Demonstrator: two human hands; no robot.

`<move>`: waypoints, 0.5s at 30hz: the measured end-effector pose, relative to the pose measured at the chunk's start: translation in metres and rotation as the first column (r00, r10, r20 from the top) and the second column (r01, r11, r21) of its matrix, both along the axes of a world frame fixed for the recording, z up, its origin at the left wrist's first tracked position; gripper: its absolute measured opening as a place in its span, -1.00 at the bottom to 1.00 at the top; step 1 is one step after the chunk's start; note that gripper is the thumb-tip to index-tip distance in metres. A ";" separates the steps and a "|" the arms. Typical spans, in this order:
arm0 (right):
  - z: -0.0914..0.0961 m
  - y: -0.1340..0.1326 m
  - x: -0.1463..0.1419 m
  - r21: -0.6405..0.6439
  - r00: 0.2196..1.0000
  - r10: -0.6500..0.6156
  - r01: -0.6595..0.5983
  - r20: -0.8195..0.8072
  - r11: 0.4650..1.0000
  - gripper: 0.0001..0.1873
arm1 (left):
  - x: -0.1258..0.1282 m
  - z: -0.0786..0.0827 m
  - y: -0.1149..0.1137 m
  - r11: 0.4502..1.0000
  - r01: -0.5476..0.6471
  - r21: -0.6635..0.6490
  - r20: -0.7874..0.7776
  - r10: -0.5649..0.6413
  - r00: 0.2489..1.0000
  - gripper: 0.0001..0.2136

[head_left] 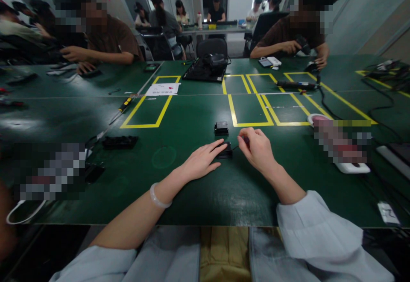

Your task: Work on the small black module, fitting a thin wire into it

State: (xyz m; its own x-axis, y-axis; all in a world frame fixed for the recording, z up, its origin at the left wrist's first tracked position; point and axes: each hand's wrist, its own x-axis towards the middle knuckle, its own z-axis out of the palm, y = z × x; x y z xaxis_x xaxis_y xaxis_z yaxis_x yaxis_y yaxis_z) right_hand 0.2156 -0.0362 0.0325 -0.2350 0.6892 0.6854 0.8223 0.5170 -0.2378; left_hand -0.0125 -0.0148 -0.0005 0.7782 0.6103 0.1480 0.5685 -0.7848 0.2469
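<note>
A small black block-like part lies on the green table in front of me. My left hand rests on it with stretched fingertips, the thumb spread apart near its front edge. Just to the right, my right hand is closed in a pinch around a thin dark shaft that reaches toward the part. Most of what the right fingers hold is hidden, so its kind cannot be made out. Directly behind the part stands a second small black block, touched by neither hand.
Yellow tape rectangles mark the table. A black strip-shaped part and a yellow-black screwdriver lie left. At right is a phone in a white case, with black cables beyond. Two co-workers sit opposite.
</note>
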 end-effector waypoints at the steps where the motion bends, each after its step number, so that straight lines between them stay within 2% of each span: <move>1: 0.000 0.000 0.000 0.003 1.000 0.000 0.000 -0.005 1.000 -0.90 | 0.000 0.000 0.000 1.000 -0.001 0.001 -0.002 0.001 1.000 -0.39; 15: 0.000 0.000 0.000 0.011 1.000 0.028 -0.028 0.001 1.000 -0.88 | 0.000 0.000 0.000 1.000 0.000 -0.005 0.004 0.000 1.000 -0.39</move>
